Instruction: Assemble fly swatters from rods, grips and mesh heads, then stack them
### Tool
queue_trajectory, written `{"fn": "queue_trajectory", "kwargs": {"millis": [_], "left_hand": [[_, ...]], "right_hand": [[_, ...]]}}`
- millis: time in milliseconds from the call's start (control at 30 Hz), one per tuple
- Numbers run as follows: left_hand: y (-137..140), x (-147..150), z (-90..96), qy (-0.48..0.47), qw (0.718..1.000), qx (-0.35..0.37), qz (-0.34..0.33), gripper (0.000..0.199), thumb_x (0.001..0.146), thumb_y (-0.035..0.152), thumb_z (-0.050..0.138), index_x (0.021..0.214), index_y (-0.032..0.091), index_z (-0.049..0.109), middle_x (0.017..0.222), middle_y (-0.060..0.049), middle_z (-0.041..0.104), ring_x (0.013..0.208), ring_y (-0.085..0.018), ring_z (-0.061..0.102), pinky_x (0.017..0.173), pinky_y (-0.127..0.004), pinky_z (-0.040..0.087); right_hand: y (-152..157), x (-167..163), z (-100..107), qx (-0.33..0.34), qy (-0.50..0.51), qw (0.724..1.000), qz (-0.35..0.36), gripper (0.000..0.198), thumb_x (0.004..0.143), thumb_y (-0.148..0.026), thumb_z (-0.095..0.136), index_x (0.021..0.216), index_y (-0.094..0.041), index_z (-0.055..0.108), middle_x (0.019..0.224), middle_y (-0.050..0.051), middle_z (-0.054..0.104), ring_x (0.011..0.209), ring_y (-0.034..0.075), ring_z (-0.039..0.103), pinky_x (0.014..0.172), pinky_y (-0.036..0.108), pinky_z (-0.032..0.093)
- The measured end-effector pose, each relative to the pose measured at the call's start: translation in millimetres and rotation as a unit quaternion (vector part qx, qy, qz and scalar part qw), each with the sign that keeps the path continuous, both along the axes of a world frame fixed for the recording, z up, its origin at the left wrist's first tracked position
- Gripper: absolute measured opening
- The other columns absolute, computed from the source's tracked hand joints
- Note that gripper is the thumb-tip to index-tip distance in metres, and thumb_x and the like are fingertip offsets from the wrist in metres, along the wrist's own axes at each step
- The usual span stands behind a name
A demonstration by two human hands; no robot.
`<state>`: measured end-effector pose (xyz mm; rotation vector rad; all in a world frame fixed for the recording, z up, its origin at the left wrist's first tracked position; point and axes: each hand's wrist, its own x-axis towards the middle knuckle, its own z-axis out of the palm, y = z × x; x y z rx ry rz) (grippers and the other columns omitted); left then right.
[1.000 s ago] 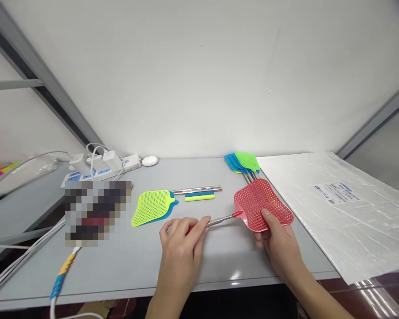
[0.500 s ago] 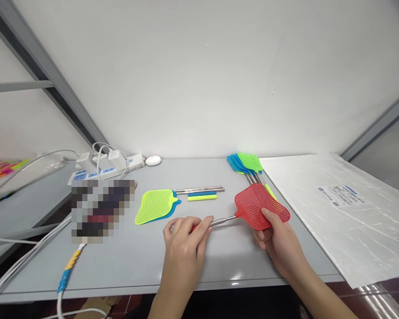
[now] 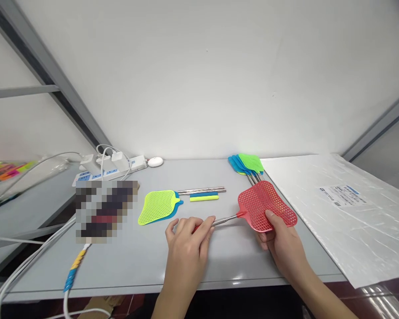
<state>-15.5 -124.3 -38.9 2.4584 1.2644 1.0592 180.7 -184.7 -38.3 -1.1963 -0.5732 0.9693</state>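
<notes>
A red fly swatter (image 3: 257, 201) with a perforated head and thin metal rod is held level above the front of the table. My left hand (image 3: 189, 243) wraps round its red grip, which shows only as a sliver between the fingers. At the other end, my right hand (image 3: 281, 243) pinches the head, thumb on top and fingers underneath. Beyond my left hand lie a yellow-green swatter head (image 3: 158, 206) over a blue one, several metal rods (image 3: 206, 190), and a yellow grip tube (image 3: 204, 198) beside a blue grip tube (image 3: 203, 194). Behind the red head lies a pile of blue and green fly swatters (image 3: 251, 163).
A white power strip (image 3: 138, 163) with plugged chargers and a white oval device (image 3: 155, 161) sit at the back left. Near them is a blurred-out object (image 3: 108, 210) on a cable. White wrapped sheeting (image 3: 335, 221) covers the right side, past the table's front edge.
The whole view has shifted slightly, moving the table things a little rightward. The red swatter head has tilted and moved slightly right with my right hand. Both grips stay the same.
</notes>
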Motion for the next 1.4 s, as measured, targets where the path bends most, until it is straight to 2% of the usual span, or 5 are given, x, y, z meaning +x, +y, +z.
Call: {"fn": "queue_trajectory", "kwargs": {"millis": [333, 900, 1033, 1133, 1400], "left_hand": [[0, 0, 7.8, -0.02, 1.0, 0.013, -0.002, 0.028, 0.093, 0.018, 0.045, 0.101, 0.031, 0.068, 0.077, 0.001, 0.061, 0.075, -0.014, 0.053, 0.101, -0.044, 0.022], [8, 21, 25.0, 0.069, 0.996, 0.022, -0.054, 0.026, 0.096, 0.02, 0.038, 0.093, 0.026, 0.063, 0.071, 0.004, 0.058, 0.068, -0.013, 0.054, 0.104, -0.051, 0.02], [8, 22, 34.9, 0.132, 0.985, 0.03, -0.11, 0.028, 0.098, 0.021, 0.033, 0.096, 0.023, 0.061, 0.071, 0.002, 0.058, 0.062, -0.014, 0.05, 0.081, -0.037, 0.038], [9, 22, 46.7, 0.175, 0.974, -0.011, -0.142, 0.03, 0.098, 0.025, 0.032, 0.089, 0.022, 0.06, 0.069, 0.0, 0.059, 0.057, -0.016, 0.047, 0.057, -0.029, 0.032], [12, 31, 66.5, 0.211, 0.954, -0.109, -0.181, 0.029, 0.1, 0.029, 0.03, 0.077, 0.022, 0.046, 0.068, 0.003, 0.055, 0.053, -0.013, 0.046, 0.051, -0.027, 0.022]], "right_hand": [[-6, 5, -18, 0.054, -0.084, 0.994, -0.053, 0.041, 0.085, -0.049, 0.059, 0.055, -0.022, 0.052, 0.049, 0.0, 0.051, 0.046, 0.015, 0.048, 0.044, 0.029, 0.04], [1, 14, -1, 0.03, -0.108, 0.993, 0.044, 0.028, 0.088, -0.043, 0.059, 0.08, -0.017, 0.067, 0.057, -0.002, 0.048, 0.052, 0.011, 0.044, 0.049, 0.026, 0.035], [-2, 18, 3, 0.034, -0.111, 0.993, 0.035, 0.027, 0.09, -0.042, 0.057, 0.081, -0.018, 0.066, 0.055, -0.003, 0.046, 0.051, 0.01, 0.043, 0.049, 0.026, 0.033], [-5, 20, 8, 0.039, -0.116, 0.992, 0.043, 0.027, 0.091, -0.042, 0.056, 0.081, -0.018, 0.065, 0.054, -0.004, 0.045, 0.05, 0.01, 0.042, 0.048, 0.026, 0.032], [-4, 28, 17, 0.03, -0.091, 0.993, 0.062, 0.031, 0.089, -0.045, 0.057, 0.077, -0.018, 0.063, 0.054, -0.005, 0.038, 0.049, 0.009, 0.034, 0.048, 0.026, 0.025]]}}
